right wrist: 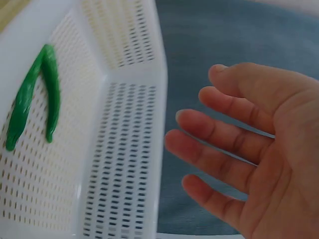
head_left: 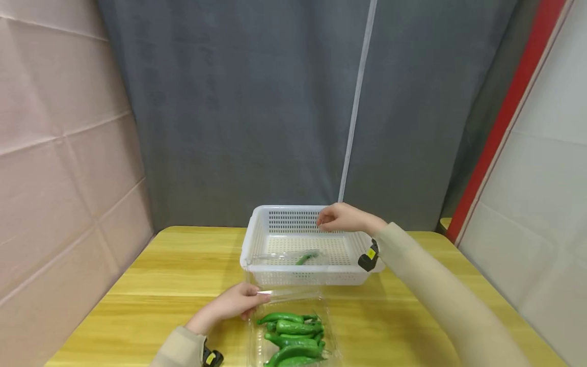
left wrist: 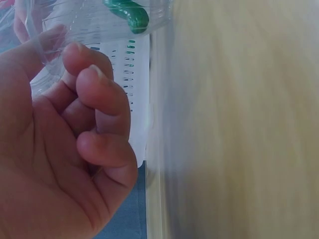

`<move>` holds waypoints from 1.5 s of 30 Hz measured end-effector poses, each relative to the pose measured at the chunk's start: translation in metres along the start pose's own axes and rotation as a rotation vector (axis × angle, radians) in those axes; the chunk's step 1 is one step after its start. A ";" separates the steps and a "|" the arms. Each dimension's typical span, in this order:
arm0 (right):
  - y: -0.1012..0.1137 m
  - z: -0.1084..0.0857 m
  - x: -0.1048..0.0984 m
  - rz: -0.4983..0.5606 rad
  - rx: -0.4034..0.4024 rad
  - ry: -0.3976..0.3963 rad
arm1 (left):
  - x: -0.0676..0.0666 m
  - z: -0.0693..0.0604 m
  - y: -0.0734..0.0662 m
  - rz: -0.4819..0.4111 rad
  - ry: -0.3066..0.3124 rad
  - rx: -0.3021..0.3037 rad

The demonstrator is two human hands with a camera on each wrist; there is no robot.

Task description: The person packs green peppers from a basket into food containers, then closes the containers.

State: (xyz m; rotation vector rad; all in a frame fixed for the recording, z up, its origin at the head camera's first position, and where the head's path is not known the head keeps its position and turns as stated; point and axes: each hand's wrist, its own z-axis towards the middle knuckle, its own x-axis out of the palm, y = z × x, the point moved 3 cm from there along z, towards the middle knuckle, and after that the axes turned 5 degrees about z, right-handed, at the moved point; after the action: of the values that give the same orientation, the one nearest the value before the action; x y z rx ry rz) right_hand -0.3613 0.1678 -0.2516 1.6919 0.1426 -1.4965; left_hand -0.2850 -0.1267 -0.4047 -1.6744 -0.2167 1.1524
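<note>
My left hand (head_left: 236, 302) pinches the edge of a clear plastic clamshell box (head_left: 331, 326) between thumb and finger. Its other fingers curl loosely in the left wrist view. Several green peppers (head_left: 298, 328) lie in the box, whose raised lid leans toward a white perforated basket (head_left: 249, 237). Over the basket's back right part hangs my right hand (head_left: 345, 218), holding nothing. The right wrist view shows its fingers (right wrist: 219, 134) spread and slightly bent beyond the basket's rim. Inside the basket lie two green peppers (right wrist: 51, 99), their upper ends meeting.
The yellow wood-grain table (head_left: 197, 265) carries the box in front and the basket behind it. A grey curtain (head_left: 238, 112) hangs past the table's back edge. Pale panels stand on the left and right, with a red strip (head_left: 509, 117) on the right.
</note>
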 end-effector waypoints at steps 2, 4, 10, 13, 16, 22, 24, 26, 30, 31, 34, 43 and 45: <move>-0.003 0.009 0.003 -0.004 0.005 0.019 | -0.001 -0.001 -0.001 0.002 0.000 -0.002; -0.006 0.018 0.008 -0.027 0.008 0.034 | -0.001 -0.002 -0.002 0.005 0.000 -0.002; -0.010 0.042 0.021 -0.089 0.022 0.049 | 0.002 -0.005 -0.004 -0.017 -0.001 0.002; -0.013 0.050 0.028 -0.126 0.036 0.073 | 0.002 -0.006 -0.004 -0.021 -0.006 0.000; -0.015 0.058 0.035 -0.185 0.045 0.119 | 0.000 -0.007 -0.003 -0.014 -0.017 -0.008; -0.016 0.072 0.046 -0.313 0.097 0.228 | -0.002 -0.010 -0.003 -0.001 -0.035 -0.019; -0.018 0.075 0.052 -0.362 0.122 0.278 | -0.002 -0.012 -0.004 -0.003 -0.033 -0.021; -0.020 0.078 0.058 -0.377 0.143 0.339 | -0.002 -0.013 -0.004 -0.007 -0.026 -0.024; -0.023 0.081 0.071 -0.351 0.192 0.428 | -0.001 -0.013 -0.004 0.000 -0.025 -0.026; -0.023 0.082 0.073 -0.337 0.211 0.439 | -0.002 -0.013 -0.005 0.004 -0.025 -0.024; -0.024 0.083 0.080 -0.353 0.275 0.466 | -0.002 -0.013 -0.006 0.011 -0.024 -0.011; -0.032 0.078 0.094 -0.353 0.419 0.518 | 0.003 -0.011 -0.009 0.011 -0.018 -0.006; -0.033 0.079 0.096 -0.363 0.420 0.515 | 0.003 -0.011 -0.009 0.018 -0.025 -0.009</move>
State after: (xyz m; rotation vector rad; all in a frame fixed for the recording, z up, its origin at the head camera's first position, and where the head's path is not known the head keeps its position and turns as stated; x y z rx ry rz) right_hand -0.4141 0.0968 -0.3448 2.4792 0.4554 -1.3693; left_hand -0.2710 -0.1280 -0.3989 -1.6743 -0.2230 1.1879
